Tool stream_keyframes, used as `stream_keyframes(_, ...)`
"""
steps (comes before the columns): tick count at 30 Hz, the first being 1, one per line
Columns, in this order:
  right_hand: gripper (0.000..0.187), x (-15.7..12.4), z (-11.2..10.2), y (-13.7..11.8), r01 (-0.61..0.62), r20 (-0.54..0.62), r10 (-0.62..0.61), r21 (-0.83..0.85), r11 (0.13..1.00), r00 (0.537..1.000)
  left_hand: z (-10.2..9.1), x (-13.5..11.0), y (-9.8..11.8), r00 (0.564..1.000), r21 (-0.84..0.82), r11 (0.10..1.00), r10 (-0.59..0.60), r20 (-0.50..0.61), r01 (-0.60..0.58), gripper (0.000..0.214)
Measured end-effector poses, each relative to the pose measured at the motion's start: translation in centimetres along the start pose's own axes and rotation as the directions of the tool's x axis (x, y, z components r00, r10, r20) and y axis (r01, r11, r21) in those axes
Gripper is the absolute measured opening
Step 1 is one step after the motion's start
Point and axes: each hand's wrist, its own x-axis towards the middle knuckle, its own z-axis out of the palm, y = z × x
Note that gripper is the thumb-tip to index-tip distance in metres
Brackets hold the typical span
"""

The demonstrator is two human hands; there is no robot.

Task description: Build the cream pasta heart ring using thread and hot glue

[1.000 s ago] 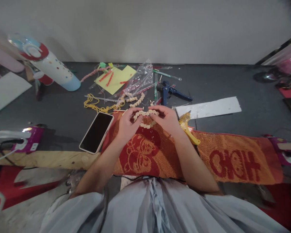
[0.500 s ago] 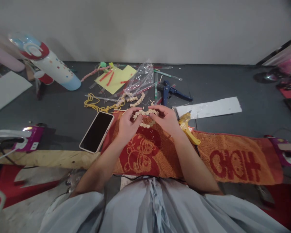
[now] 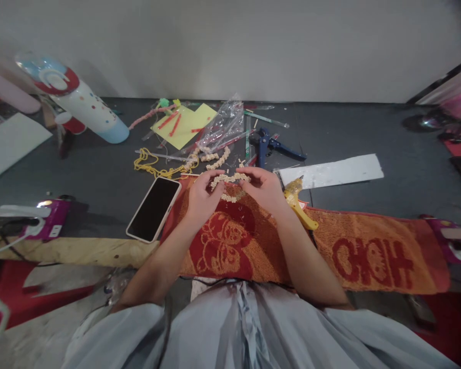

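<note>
Between my two hands is a pale cream strand of small bead-like pieces [image 3: 230,178], bent in a wavy curve. My left hand [image 3: 205,192] pinches its left end between thumb and fingers. At the other end my right hand [image 3: 263,187] has thumb and fingers closed on the strand. A similar pale row [image 3: 233,198] lies just below on the orange and red towel [image 3: 230,241]. More curved cream strands [image 3: 218,160] rest on the table beyond my fingers. Right of my right hand lies a yellow glue gun [image 3: 297,200].
A phone [image 3: 153,209] and yellow cord [image 3: 148,163] lie left. Behind are a plastic bag [image 3: 225,125], yellow paper [image 3: 176,134] and a blue-handled cutter [image 3: 265,146]. A white strip [image 3: 334,171] lies right, a bottle [image 3: 88,110] stands back left, and a purple power socket [image 3: 49,220] sits near the edge.
My right hand has shifted very slightly at the strand's right end. Otherwise the hands and objects look the same.
</note>
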Motion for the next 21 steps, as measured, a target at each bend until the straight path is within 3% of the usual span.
stream_keyframes(21, 0.031, 0.05, 0.03, 0.3, 0.006, -0.011, -0.006, 0.07, 0.998, 1.0, 0.01, 0.01, -0.76, 0.997, 0.024, 0.997, 0.073, -0.021, -0.072, 0.029)
